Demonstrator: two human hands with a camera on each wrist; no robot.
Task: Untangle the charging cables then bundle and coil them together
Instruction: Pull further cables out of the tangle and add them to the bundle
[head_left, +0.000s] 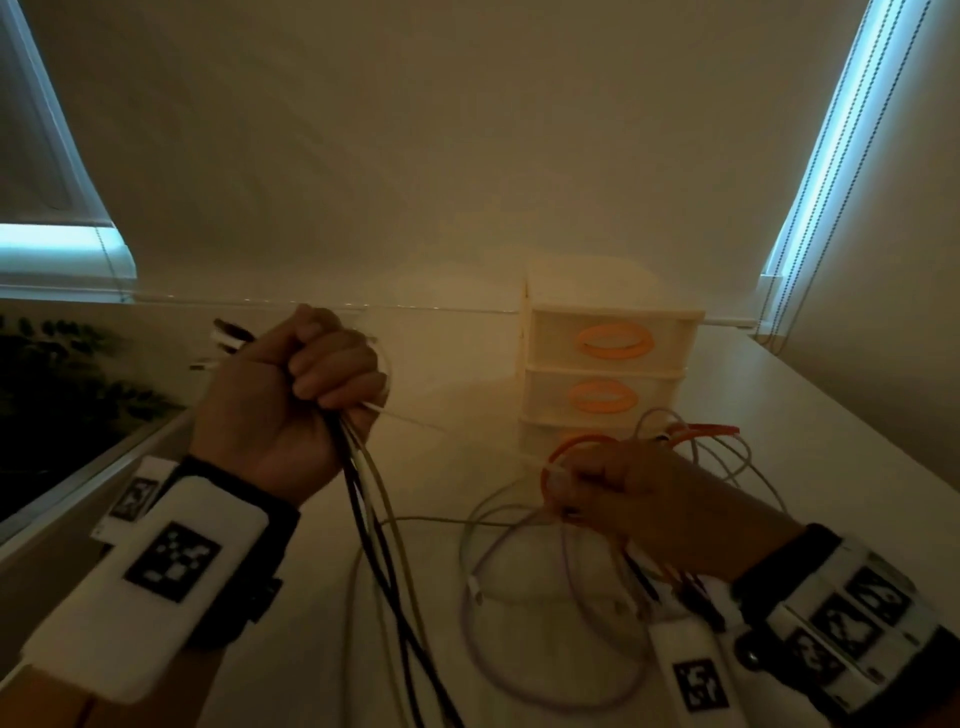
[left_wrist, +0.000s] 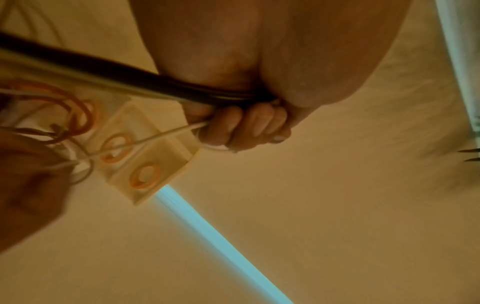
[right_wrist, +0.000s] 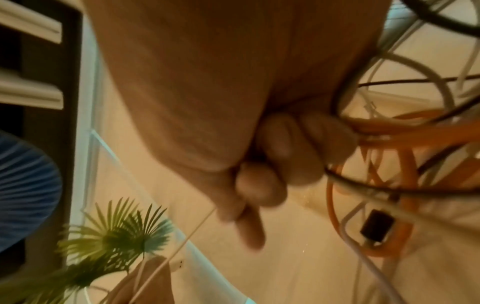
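Head view | left hand (head_left: 291, 384) fisted round gathered black and white charging cables (head_left: 371, 519), plug ends poking out above; thin white cable (head_left: 457, 431) stretched taut across to right hand (head_left: 639, 499), which pinches it, probably with orange cable (head_left: 571, 447) loops | risk: pulling harder tightens the tangle on the white table (head_left: 779, 395)

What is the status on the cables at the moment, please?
Left hand grips a gathered bundle of black and white cables. Right hand pinches a white strand, orange cable looped beside it. Loose tangle on the table; drawer unit close behind.
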